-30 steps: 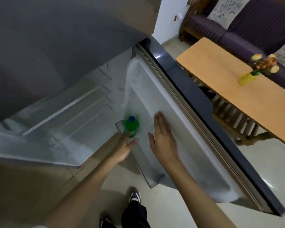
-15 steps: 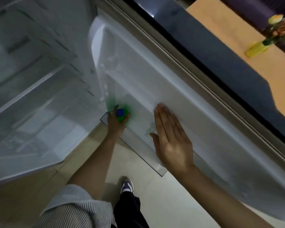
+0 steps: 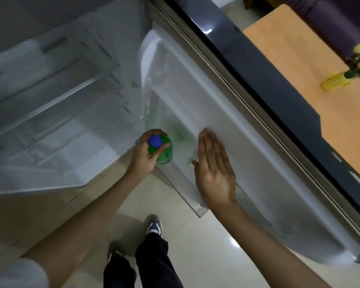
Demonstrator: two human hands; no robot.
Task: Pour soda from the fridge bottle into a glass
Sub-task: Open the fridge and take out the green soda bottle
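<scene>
A green soda bottle [image 3: 164, 154] with a blue cap stands in the clear shelf bin [image 3: 197, 210] low on the open fridge door [image 3: 227, 125]. My left hand [image 3: 144, 154] grips the bottle around its neck, fingers curled just under the cap. My right hand [image 3: 215, 173] lies flat with straight fingers against the white inner face of the door, to the right of the bottle. No glass is in view.
The fridge interior [image 3: 56, 121] with clear shelves fills the left. A wooden table [image 3: 312, 65] with a yellow vase of flowers [image 3: 337, 82] stands beyond the door at right. My legs and shoes [image 3: 154, 227] are on the pale tiled floor below.
My left hand reached the bottle and closed around its neck; the cap now shows above the fingers. My right hand has stayed flat on the door. The view moved closer.
</scene>
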